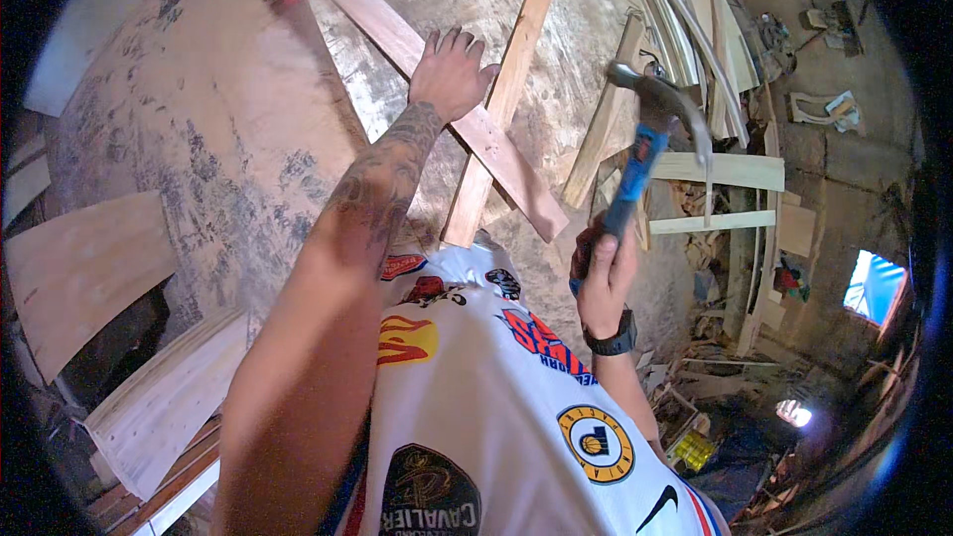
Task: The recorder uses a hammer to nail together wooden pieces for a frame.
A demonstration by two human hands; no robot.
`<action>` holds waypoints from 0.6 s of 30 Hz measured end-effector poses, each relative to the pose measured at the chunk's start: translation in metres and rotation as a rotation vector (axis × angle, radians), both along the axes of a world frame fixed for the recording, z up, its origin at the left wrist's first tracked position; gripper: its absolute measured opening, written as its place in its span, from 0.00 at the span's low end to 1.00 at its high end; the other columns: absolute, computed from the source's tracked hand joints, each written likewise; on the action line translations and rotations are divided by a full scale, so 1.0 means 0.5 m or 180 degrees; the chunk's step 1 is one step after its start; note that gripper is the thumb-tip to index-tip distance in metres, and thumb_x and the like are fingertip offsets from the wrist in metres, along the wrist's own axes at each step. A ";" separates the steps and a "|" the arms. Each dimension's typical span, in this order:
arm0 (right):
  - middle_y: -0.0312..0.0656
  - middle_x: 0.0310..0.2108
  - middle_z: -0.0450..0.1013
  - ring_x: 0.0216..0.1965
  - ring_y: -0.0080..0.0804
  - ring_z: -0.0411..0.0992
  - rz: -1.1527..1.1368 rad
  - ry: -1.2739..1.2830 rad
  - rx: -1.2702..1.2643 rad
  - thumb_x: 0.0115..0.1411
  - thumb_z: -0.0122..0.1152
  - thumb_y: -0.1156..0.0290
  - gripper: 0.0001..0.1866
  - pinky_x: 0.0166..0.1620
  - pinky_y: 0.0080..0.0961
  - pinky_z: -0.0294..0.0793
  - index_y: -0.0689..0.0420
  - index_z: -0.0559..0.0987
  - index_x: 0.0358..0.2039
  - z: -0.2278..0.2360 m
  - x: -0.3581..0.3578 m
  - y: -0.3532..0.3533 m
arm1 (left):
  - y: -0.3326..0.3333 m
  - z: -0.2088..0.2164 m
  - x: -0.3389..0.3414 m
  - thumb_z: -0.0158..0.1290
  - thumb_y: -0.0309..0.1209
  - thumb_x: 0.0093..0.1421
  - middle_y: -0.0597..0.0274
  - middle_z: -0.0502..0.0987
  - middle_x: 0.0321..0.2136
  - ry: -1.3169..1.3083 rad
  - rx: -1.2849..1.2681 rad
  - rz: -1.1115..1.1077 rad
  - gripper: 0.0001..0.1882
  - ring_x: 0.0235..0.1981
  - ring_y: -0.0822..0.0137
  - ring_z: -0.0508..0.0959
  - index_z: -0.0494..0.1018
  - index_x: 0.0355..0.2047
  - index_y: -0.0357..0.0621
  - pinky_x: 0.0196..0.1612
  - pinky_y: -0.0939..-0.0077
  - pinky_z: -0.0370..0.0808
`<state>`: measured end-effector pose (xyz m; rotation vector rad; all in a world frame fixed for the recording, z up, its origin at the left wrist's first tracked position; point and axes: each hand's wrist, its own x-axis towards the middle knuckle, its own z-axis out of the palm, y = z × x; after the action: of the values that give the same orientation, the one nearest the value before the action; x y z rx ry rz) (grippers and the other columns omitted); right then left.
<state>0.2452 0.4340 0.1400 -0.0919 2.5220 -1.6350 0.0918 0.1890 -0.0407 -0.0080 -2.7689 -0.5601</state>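
- Your right hand [604, 278], right of centre in the frame, is closed around the lower grip of the hammer [640, 144], whose head points toward the top.
- Your left hand [452, 74], at upper centre, lies palm down with fingers spread on the pale board [506, 159], pressing rather than wrapping it.
- That board slants from the upper left to the middle of the frame, crossing over the tan board [526, 35], which runs from the top edge down to the centre.
- Both boards should handle as light and stiff, perhaps splintery along the edges; hold them flat beside the crossing, fingers clear of it.
- The hammer will likely feel head-heavy, so the low grip suits it.
- In looks, the boards are narrow, straight and unpainted, the upper one pinkish; the hammer has a worn metal claw head and a blue-and-dark handle.
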 end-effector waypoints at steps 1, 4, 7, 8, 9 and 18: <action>0.33 0.25 0.65 0.23 0.19 0.63 0.0106 -0.0070 0.0379 0.71 0.44 0.57 0.17 0.27 0.19 0.64 0.60 0.71 0.41 -0.015 -0.006 0.009 | 0.000 0.001 0.001 0.42 0.46 0.66 0.49 0.71 0.52 -0.0006 0.0002 -0.0007 0.25 0.59 0.52 0.66 0.69 0.53 0.39 0.64 0.50 0.56; 0.33 0.19 0.65 0.18 0.20 0.62 0.0069 -0.1299 0.0761 0.71 0.43 0.56 0.19 0.21 0.21 0.61 0.59 0.71 0.34 -0.045 -0.013 0.012 | 0.002 0.005 -0.004 0.43 0.44 0.66 0.49 0.73 0.49 0.0030 -0.0006 0.0001 0.23 0.57 0.52 0.67 0.70 0.52 0.40 0.63 0.52 0.58; 0.33 0.18 0.65 0.14 0.21 0.62 0.0443 -0.1785 0.0709 0.71 0.42 0.54 0.20 0.18 0.22 0.62 0.58 0.70 0.33 -0.098 -0.017 0.038 | 0.010 0.006 -0.006 0.44 0.42 0.65 0.50 0.73 0.48 0.0038 0.0069 0.0032 0.21 0.56 0.52 0.68 0.71 0.51 0.40 0.62 0.53 0.59; 0.33 0.18 0.65 0.14 0.21 0.62 0.0463 -0.1806 0.0706 0.71 0.42 0.54 0.20 0.18 0.22 0.62 0.58 0.70 0.33 -0.094 -0.027 0.039 | 0.007 0.005 -0.004 0.44 0.42 0.65 0.50 0.73 0.48 0.0101 0.0056 0.0034 0.21 0.56 0.52 0.68 0.71 0.50 0.40 0.62 0.53 0.59; 0.33 0.18 0.65 0.14 0.21 0.62 0.0290 -0.1881 0.0405 0.71 0.42 0.53 0.20 0.18 0.21 0.62 0.57 0.70 0.34 -0.083 -0.036 0.039 | 0.004 0.004 -0.002 0.44 0.41 0.65 0.50 0.73 0.48 0.0163 0.0043 0.0032 0.20 0.56 0.52 0.68 0.71 0.50 0.40 0.62 0.53 0.60; 0.29 0.16 0.62 0.13 0.16 0.58 0.0652 -0.1069 0.0868 0.71 0.42 0.53 0.19 0.16 0.19 0.56 0.55 0.69 0.31 -0.174 -0.019 0.068 | 0.004 0.007 -0.009 0.44 0.40 0.65 0.50 0.72 0.50 0.0005 0.0019 0.0038 0.19 0.56 0.53 0.69 0.71 0.49 0.40 0.62 0.53 0.59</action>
<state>0.2356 0.4678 0.0531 -0.0409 2.3574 -1.1146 0.0871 0.1912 -0.0372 0.0095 -2.7639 -0.5649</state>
